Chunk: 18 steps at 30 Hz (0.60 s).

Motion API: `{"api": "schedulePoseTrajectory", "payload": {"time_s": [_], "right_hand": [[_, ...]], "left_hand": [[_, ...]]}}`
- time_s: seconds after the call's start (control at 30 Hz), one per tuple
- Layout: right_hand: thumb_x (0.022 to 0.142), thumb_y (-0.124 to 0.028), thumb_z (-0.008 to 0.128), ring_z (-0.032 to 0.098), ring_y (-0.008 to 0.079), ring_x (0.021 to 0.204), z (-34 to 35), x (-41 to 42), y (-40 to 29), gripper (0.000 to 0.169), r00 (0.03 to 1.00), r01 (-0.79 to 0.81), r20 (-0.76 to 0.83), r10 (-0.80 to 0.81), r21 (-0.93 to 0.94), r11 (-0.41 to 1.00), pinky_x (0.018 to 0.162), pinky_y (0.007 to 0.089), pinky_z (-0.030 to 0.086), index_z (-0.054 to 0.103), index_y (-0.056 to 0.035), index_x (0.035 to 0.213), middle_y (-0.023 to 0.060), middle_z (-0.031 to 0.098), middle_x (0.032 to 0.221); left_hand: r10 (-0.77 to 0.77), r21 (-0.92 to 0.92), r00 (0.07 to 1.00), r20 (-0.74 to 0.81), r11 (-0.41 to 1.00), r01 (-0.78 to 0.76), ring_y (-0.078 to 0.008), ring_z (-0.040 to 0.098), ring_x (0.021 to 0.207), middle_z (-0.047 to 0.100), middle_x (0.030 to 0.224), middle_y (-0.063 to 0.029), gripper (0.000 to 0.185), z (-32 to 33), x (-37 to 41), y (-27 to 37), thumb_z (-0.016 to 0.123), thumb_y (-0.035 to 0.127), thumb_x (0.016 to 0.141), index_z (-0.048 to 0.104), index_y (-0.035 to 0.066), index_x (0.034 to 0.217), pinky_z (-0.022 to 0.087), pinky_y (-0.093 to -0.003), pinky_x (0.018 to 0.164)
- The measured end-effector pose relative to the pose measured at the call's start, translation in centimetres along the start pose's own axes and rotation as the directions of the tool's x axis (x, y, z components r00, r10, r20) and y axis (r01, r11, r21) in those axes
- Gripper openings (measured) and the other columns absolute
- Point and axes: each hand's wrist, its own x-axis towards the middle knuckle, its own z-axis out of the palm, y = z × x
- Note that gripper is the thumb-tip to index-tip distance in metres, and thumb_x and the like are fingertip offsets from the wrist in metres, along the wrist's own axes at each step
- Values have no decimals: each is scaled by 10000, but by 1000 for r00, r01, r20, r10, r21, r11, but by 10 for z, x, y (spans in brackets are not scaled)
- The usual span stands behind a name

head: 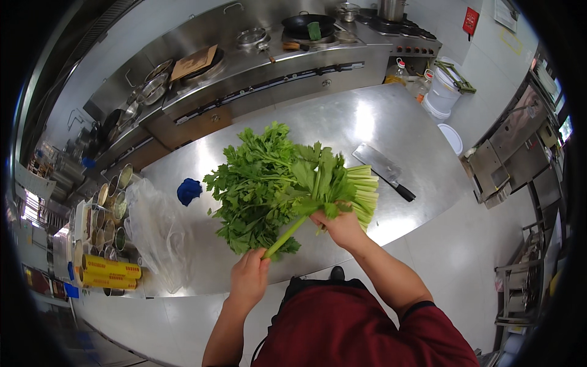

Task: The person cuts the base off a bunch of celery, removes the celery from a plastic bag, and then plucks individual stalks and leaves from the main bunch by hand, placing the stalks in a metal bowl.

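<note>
My left hand (pixel 250 273) grips the lower end of a celery stalk (pixel 288 237) close to the front edge of the steel table (pixel 316 270). The stalk slants up and right to my right hand (pixel 338 229), whose fingers close around its leafy upper part; leaves (pixel 323 176) partly hide those fingers. Behind and to the left, a large heap of leafy celery (pixel 257 179) lies on the tabletop. Pale cut ends of celery stalks (pixel 364 188) stick out to the right, just beyond my right hand. A cleaver (pixel 383 169) with a black handle lies flat farther right.
A crumpled blue cloth (pixel 189 191) and a clear plastic bag (pixel 158 234) lie on the table's left part. Beyond the bag stand several seasoning containers (pixel 110 206) and yellow boxes (pixel 112 270). Across the back runs a stove counter (pixel 266 75) with a wok (pixel 308 23).
</note>
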Motion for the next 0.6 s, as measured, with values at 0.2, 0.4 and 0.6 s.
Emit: {"api": "schedulePoseTrajectory", "payload": {"time_s": [0.2,0.4,0.6], "right_hand": [[722,60,586,580,411,749,-48,1,27,259,881,340,68,-468,-779,527,645,435,469,617,9,974,221,620,830],[810,27,633,625,222,886,-103,-3,21,214,830,277,-127,-544,-751,599,786,333,491,624,21,1024,113,666,951],[904,-161,548,416,72,512,-79,-17,57,167,944,-126,-315,98,-72,989,454,232,291,631,-18,927,35,534,629]], "left_hand": [[-63,174,990,124,984,41,-360,614,799,635,921,-173,186,-17,-16,10,570,136,906,573,3,1037,493,-440,675],[-498,-128,865,-59,863,489,-197,558,633,570,749,-59,257,-59,-61,-51,473,198,982,579,-12,1085,449,-334,573],[-791,-786,594,-150,460,414,-50,374,546,432,684,37,307,-93,-49,-143,416,220,1014,577,-1,1154,328,-220,484]]}}
